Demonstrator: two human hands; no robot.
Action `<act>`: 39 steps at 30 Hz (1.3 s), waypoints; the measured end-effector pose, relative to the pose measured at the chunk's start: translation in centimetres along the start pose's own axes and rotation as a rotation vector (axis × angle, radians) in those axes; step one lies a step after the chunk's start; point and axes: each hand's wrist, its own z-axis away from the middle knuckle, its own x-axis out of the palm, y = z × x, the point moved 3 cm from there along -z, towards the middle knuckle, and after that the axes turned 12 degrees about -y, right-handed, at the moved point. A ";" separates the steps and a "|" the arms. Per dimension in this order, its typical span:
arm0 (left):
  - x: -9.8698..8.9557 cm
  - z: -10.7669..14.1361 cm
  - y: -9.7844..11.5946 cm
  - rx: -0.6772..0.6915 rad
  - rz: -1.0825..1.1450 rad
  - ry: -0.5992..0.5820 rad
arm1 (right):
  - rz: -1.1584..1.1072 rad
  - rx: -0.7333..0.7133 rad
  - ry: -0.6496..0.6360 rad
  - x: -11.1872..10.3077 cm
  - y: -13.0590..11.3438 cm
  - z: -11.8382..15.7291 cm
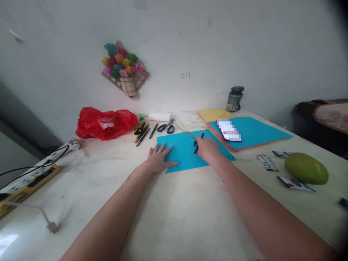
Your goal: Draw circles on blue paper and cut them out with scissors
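A blue sheet of paper [185,154] lies on the table in front of me. My left hand [160,159] rests flat on its left edge, fingers spread. Over the right part of the sheet, my right hand [208,148] is closed on a black pen [202,136]. Beside those fingers, a slim metal tool with a dark loop [191,135] points away to the left; whether the hand holds it too is unclear. A small dark circle [230,157] shows near the sheet's right corner.
Scissors [170,128], a purple pen [153,131], several markers [143,135] and a red plastic bag [106,125] lie behind on the left. Coloured paper [252,130] bears a phone [228,130]. A green mango [306,168], small packets, a bottle [235,99] and a power strip [29,181] surround the work.
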 end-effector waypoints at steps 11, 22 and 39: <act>0.0 -0.3 0.0 0.043 -0.129 -0.046 | -0.018 -0.064 -0.006 -1.0 0.9 -1.6; -0.3 0.1 -0.4 0.127 -0.170 -0.032 | 0.039 -0.034 0.050 -1.1 1.3 -6.2; 0.0 0.1 -0.4 0.131 -0.148 0.009 | -0.320 -0.619 0.156 -0.9 -3.9 -1.0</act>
